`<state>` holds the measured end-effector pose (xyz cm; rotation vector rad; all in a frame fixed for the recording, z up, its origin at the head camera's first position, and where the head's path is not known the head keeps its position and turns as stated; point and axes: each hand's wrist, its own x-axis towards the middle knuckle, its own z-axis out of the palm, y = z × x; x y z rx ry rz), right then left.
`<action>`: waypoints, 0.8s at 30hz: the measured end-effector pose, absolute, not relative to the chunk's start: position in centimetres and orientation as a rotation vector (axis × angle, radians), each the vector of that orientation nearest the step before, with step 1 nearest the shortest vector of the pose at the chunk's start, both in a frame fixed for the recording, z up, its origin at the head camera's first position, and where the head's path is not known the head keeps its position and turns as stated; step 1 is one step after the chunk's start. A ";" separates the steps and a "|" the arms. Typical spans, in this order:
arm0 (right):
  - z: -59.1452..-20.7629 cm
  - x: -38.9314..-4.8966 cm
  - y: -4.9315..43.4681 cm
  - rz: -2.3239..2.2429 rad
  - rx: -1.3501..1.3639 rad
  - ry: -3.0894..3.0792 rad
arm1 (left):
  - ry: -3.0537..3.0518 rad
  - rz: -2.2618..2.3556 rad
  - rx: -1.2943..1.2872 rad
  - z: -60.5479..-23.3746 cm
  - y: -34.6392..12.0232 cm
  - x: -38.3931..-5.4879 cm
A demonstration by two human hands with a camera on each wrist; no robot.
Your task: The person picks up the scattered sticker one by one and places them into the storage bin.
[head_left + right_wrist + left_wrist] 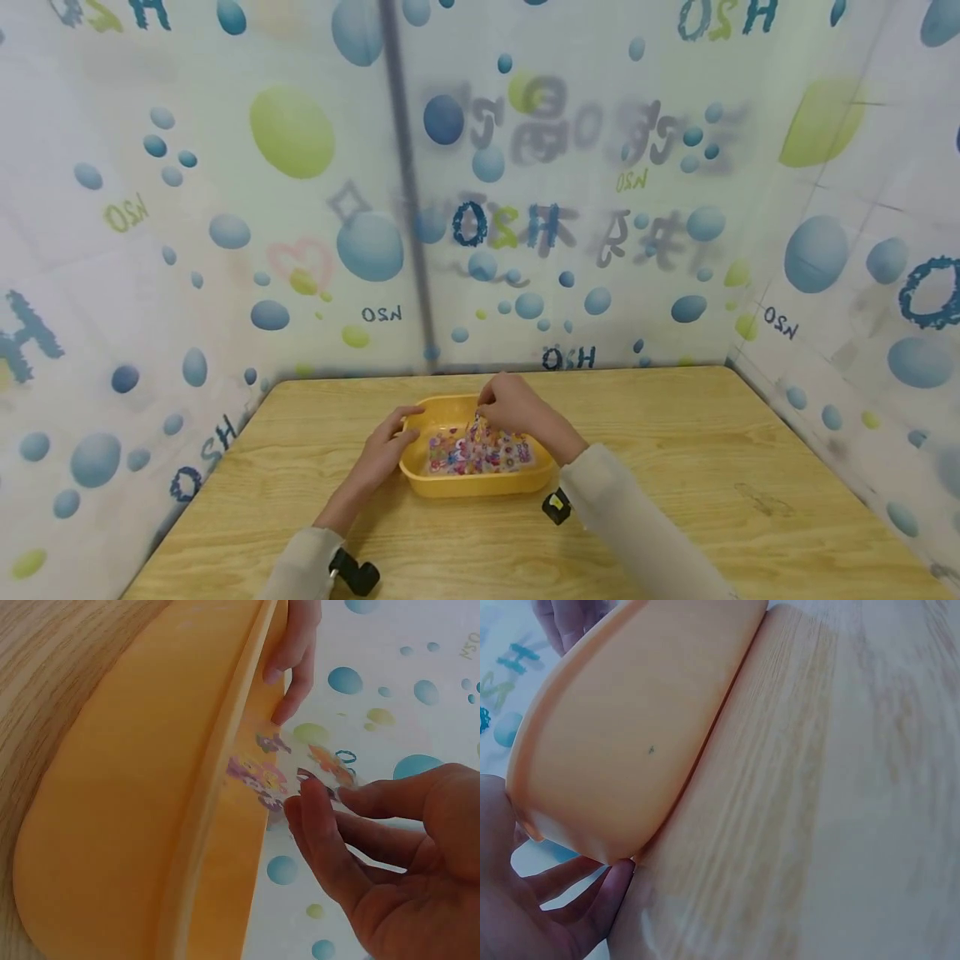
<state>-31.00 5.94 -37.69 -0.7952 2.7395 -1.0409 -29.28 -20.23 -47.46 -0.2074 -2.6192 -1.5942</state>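
Observation:
A yellow plastic basin (487, 486) sits on the wooden table, with colourful cartoon sticker sheets (517, 454) lying in it. My left hand (386, 446) holds the basin's left end, thumb at the rim and other fingers against the outer wall below. Over the basin's back right side, my right hand (517, 404) pinches a clear sticker sheet (262, 776) printed with small cartoon ponies. This sheet hangs down from the thumb and fingertips into the basin. In the right wrist view, the basin's near wall hides its lower part.
The wooden table (660, 467) extends to both sides of the basin. Behind it hangs a white curtain (600, 283) with blue and green bubble prints, and similar sheets close in both sides. A small black wrist camera (557, 506) is strapped at the right cuff, another (355, 573) at the left.

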 end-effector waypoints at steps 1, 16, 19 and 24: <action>-37.8 -31.1 5.9 -1.049 -0.784 2.740 | -2.616 -1.596 -0.211 -47.4 -20.2 -29.3; -39.0 -30.9 5.9 -0.769 -0.532 2.762 | -2.593 -1.616 -0.226 -47.6 -20.3 -29.1; -39.7 -30.9 5.9 -0.738 -0.527 2.773 | -2.594 -1.618 -0.226 -47.7 -20.3 -29.1; -40.5 -31.1 5.8 -0.689 -0.504 2.803 | -2.594 -1.610 -0.215 -47.6 -20.2 -29.2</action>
